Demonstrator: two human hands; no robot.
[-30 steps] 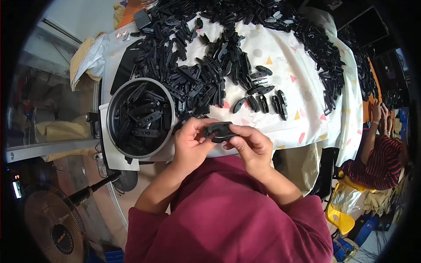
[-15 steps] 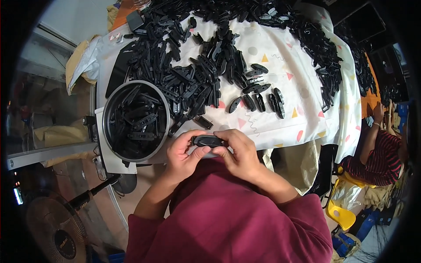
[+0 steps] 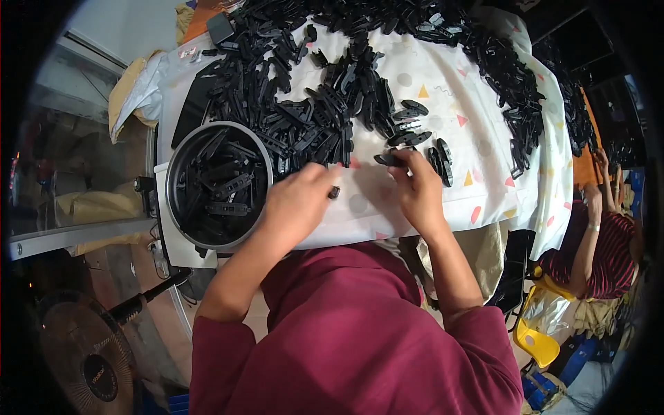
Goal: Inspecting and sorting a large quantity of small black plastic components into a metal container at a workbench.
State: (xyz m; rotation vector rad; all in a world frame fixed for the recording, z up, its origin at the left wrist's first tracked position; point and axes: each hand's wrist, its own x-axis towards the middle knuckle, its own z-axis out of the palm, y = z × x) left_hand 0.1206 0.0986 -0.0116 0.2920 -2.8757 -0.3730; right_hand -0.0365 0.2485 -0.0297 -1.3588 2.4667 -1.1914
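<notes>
My right hand (image 3: 420, 190) pinches a dark oval plastic piece (image 3: 387, 160) just above the patterned cloth. More of these black oval pieces (image 3: 443, 162) stand in a short row to its right, and several others (image 3: 413, 107) lie a little farther back. My left hand (image 3: 301, 200) is over the near edge of a large heap of long black plastic parts (image 3: 304, 128); its fingers are blurred, so whether they grip anything is unclear. A small dark part (image 3: 334, 192) shows beside that hand. At its left is a round metal pot (image 3: 264, 149) holding black parts.
A white cloth with coloured shapes (image 3: 477, 138) covers the table. Black parts (image 3: 519, 104) line its far and right sides. A fan (image 3: 97, 366) stands at lower left. To the right, another person in a striped top (image 3: 605, 256) sits near a yellow chair (image 3: 536, 346).
Both hands held one black oval piece together near the table's front edge. They have since parted: the left went to the heap, the right moved forward and right to the oval pieces.
</notes>
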